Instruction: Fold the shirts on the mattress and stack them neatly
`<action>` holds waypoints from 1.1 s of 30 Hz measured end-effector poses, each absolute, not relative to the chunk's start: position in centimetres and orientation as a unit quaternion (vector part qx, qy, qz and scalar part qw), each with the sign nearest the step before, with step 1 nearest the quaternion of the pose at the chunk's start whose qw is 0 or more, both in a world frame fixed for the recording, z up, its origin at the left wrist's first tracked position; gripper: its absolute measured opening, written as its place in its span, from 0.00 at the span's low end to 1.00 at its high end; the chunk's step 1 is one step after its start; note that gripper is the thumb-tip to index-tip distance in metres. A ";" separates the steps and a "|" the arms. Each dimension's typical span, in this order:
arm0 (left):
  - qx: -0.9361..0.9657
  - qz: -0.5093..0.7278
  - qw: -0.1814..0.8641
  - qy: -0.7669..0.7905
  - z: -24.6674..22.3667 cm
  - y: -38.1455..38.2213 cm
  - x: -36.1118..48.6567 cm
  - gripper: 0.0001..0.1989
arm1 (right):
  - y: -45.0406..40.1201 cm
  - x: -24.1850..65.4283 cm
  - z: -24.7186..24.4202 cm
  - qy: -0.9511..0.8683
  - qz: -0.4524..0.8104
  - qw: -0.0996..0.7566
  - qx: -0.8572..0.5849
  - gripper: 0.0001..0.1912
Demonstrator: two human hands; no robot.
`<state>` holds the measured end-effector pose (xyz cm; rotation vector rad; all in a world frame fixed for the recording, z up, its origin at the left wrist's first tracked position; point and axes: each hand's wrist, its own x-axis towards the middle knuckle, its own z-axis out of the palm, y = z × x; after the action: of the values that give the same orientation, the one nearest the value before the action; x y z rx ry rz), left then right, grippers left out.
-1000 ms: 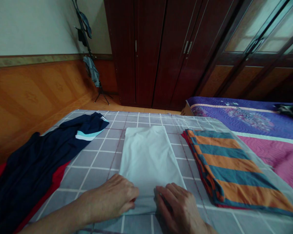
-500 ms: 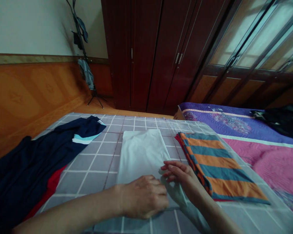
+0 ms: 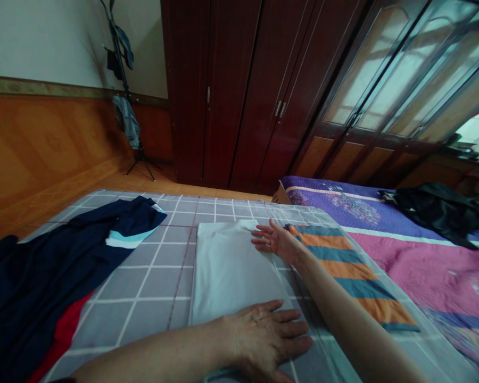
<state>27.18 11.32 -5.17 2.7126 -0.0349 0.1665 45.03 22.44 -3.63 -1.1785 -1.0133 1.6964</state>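
Observation:
A folded white garment (image 3: pixel 231 271) lies flat on the grey checked bed cover (image 3: pixel 155 290) in front of me. My left hand (image 3: pixel 269 335) rests palm down with fingers spread at its near end, covering part of that edge. Further off, my right hand (image 3: pixel 277 242) reaches to the garment's far right corner, fingers stretched out and apart, nothing held. Beside my right forearm lies a folded orange and teal striped garment (image 3: pixel 343 266), partly hidden by the arm.
A dark navy garment (image 3: pixel 88 255) spreads on the left, with a red cloth (image 3: pixel 64 335) under it. To the right stands a bed with a purple and pink cover (image 3: pixel 383 255), a black jacket (image 3: pixel 439 210) on it. Behind are a dark wardrobe (image 3: pixel 239 96) and a coat rack (image 3: pixel 122 80).
My right hand has moved forward to the garment's far corner. My left hand has unclosed, spread its fingers and come slightly nearer and to the right. The view has shifted to the right.

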 end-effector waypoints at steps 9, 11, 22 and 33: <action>0.975 0.095 0.196 0.034 -5.6 13.2 26.4 0.34 | 21.9 42.9 -3.7 -0.482 0.752 0.274 -0.357 0.26; 0.975 0.085 0.203 0.036 -5.7 13.4 26.3 0.34 | 22.3 42.2 -4.1 -0.474 0.763 0.272 -0.345 0.25; 0.981 0.089 0.168 0.029 -6.6 13.7 26.9 0.33 | 26.0 37.2 -3.3 -0.512 0.761 0.231 -0.324 0.29; 0.987 0.125 0.100 0.019 -7.5 13.8 27.3 0.33 | 27.4 33.1 -4.7 -0.508 0.718 0.338 -0.335 0.22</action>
<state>27.25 13.76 -7.52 2.9178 0.0576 0.3700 33.08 27.42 -4.65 -0.8738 -1.3248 1.8695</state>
